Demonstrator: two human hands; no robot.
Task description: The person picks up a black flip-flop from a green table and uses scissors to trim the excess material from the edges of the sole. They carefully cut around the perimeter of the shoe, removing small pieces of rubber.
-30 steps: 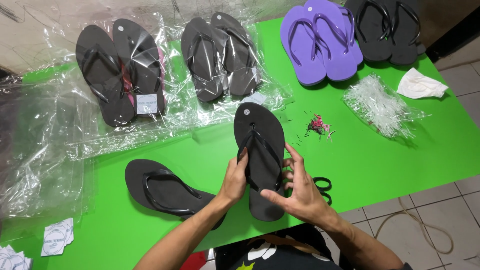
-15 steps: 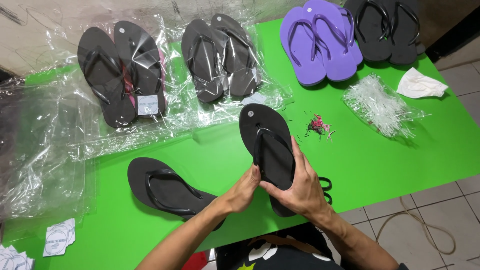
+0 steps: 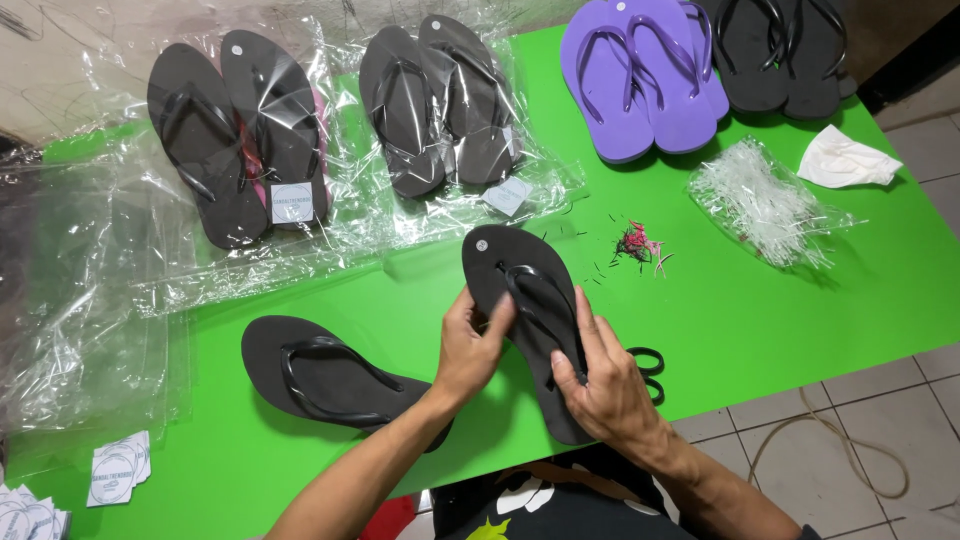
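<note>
I hold a black flip-flop (image 3: 520, 285) over the front of the green table (image 3: 760, 310), sole side down, toe end pointing away from me. My left hand (image 3: 472, 345) grips its left edge with the thumb on top. At its heel end, my right hand (image 3: 602, 385) clasps the sandal, fingers across the strap. A second black flip-flop (image 3: 320, 372) lies flat on the table to the left, partly under my left forearm.
Two pairs of black sandals in clear bags (image 3: 240, 135) (image 3: 440, 105) lie at the back. A purple pair (image 3: 640, 75) and a black pair (image 3: 780, 50) sit far right. A bundle of clear plastic fasteners (image 3: 760, 200), black scissors (image 3: 648, 368), white stickers (image 3: 115, 468) and a white cloth (image 3: 845, 160) are nearby.
The held flip-flop has shifted slightly right and lower. My left hand moved up along its left edge; my right hand slid down to the heel end.
</note>
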